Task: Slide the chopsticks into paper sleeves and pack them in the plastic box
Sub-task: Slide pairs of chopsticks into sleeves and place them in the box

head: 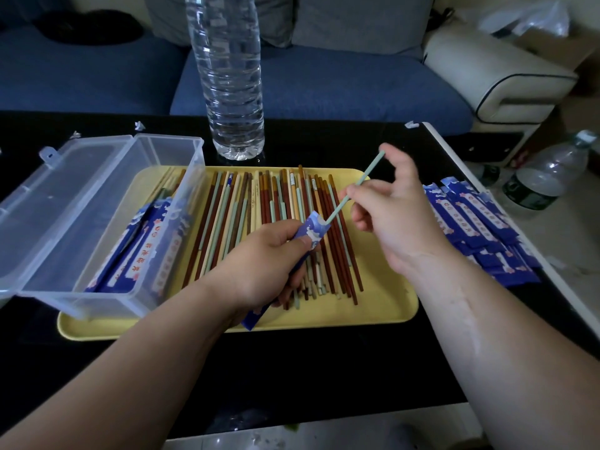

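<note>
My left hand (266, 258) grips a blue paper sleeve (312, 231) above the yellow tray (383, 306). My right hand (386, 206) pinches a pale green chopstick (363, 180), whose lower tip sits in the sleeve's open mouth. Several loose chopsticks (246, 219), red-brown, cream and green, lie side by side on the tray. The clear plastic box (97, 228) stands open at the tray's left end, with sleeved chopsticks (143, 251) inside. A pile of blue sleeves (477, 228) lies on the table to the right.
A tall clear water bottle (232, 76) stands just behind the tray on the black table (324, 368). The box's lid (48, 196) hangs open to the left. Smaller bottles (545, 180) stand on the floor to the right. A blue sofa (308, 82) runs behind the table.
</note>
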